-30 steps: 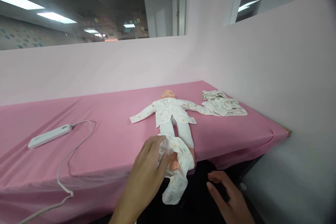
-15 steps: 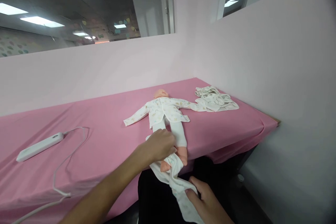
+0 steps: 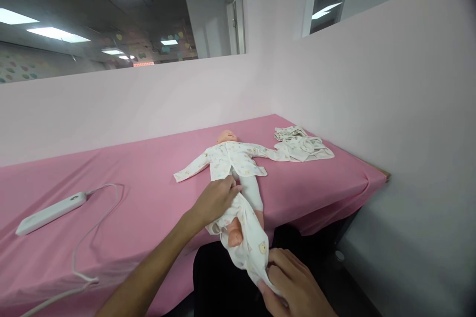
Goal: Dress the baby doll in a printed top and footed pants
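Observation:
A baby doll point(image 3: 226, 136) lies on its back, its head toward the wall, in a white patterned jacket point(image 3: 230, 158) with both sleeves spread. White baby trousers point(image 3: 250, 230) are partly drawn over one of its legs, and a bare foot point(image 3: 234, 232) pokes out of the cloth. My left hand point(image 3: 219, 199) is closed on the upper edge of the trousers, by the doll's thigh. Down at the table's front edge, my right hand point(image 3: 292, 280) pinches the lower end of the same trousers. The doll's other leg point(image 3: 251, 192) lies outside the cloth, its foot mostly hidden.
A pink sheet point(image 3: 148, 168) covers the table. Crumpled patterned baby clothes point(image 3: 305, 146) lie near the right wall, touching the doll's sleeve. On the left is a long white device point(image 3: 52, 213) with a cable point(image 3: 91, 230) running over the front edge. Walls border the back and right.
My left hand has moved up the doll's leg with the trousers' edge. The cloth now spreads wider around the foot, and my right hand has shifted slightly down with the lower end.

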`<state>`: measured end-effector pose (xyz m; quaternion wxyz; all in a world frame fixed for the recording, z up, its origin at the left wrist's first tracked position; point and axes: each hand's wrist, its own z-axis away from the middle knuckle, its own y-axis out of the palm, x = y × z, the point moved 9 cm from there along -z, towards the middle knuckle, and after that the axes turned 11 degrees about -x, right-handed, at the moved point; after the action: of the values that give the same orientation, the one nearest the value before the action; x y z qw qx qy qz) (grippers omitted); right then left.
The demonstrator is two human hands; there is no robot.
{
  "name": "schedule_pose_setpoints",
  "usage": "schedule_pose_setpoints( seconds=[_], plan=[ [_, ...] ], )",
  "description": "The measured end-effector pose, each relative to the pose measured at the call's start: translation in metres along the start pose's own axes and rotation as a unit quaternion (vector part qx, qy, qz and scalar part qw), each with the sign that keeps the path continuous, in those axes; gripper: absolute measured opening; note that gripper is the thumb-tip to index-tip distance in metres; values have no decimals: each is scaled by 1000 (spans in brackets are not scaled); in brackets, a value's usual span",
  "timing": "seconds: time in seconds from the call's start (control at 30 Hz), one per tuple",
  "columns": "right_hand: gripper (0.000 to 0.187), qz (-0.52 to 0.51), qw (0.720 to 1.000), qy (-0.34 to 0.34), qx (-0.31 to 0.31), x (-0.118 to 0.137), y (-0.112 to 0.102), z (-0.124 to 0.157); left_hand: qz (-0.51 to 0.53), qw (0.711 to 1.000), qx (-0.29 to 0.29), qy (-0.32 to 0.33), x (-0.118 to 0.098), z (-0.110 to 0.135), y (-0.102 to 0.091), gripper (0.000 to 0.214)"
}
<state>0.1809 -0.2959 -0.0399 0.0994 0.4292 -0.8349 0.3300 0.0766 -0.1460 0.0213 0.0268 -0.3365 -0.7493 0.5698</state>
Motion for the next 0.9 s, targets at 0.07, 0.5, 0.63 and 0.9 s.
schedule_pose_setpoints(
  seconds=[0.07,0.5,0.63,0.9],
  plan=[
    [11,-18,998,22,54,-5,11,1,36,999,-9,-18,2,-2,-4,34],
    [24,-330,885,271,188,-68,43,-110,299,930,127,-170,5,-17,-19,44],
    [20,-406,822,271,293,-58,64,-113,277,939,112,-173,22,-15,-24,45],
    [4,-320,867,262,277,-70,73,-111,173,956,177,-160,42,4,-11,41]
  ],
)
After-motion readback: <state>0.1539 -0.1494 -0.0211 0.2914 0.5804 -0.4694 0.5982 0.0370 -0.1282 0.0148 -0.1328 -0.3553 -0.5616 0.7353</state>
